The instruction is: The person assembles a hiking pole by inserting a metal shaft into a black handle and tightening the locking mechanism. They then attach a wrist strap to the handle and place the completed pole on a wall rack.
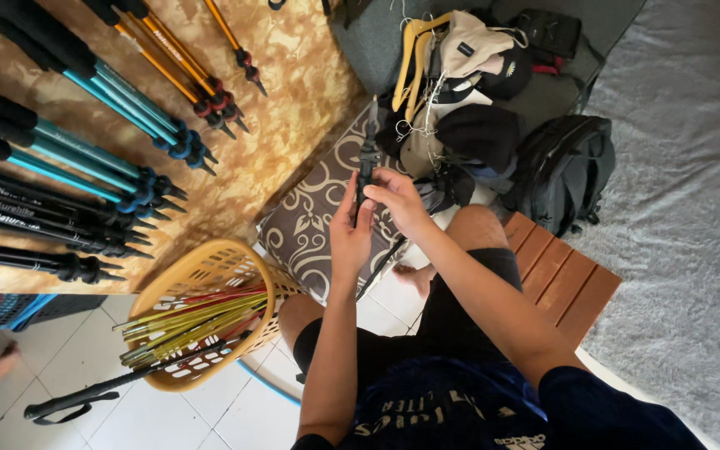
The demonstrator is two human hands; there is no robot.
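I sit on a wooden bench (pixel 562 277) and hold a black trekking pole (pixel 367 158) upright in front of me. My left hand (pixel 348 232) wraps the pole's shaft from the left. My right hand (pixel 397 198) pinches the pole just below its black locking clamp. The lower part of the pole (pixel 382 267) runs down past my knee toward the tiled floor.
A yellow plastic basket (pixel 207 275) lies tipped at my left, with several thin yellow and red rods in it. Blue, orange and black trekking poles (pixel 110 158) lean along the left. A patterned cushion (pixel 314 218), a black backpack (pixel 564 171), caps and hangers lie ahead. Another black pole (pixel 85 398) lies on the floor.
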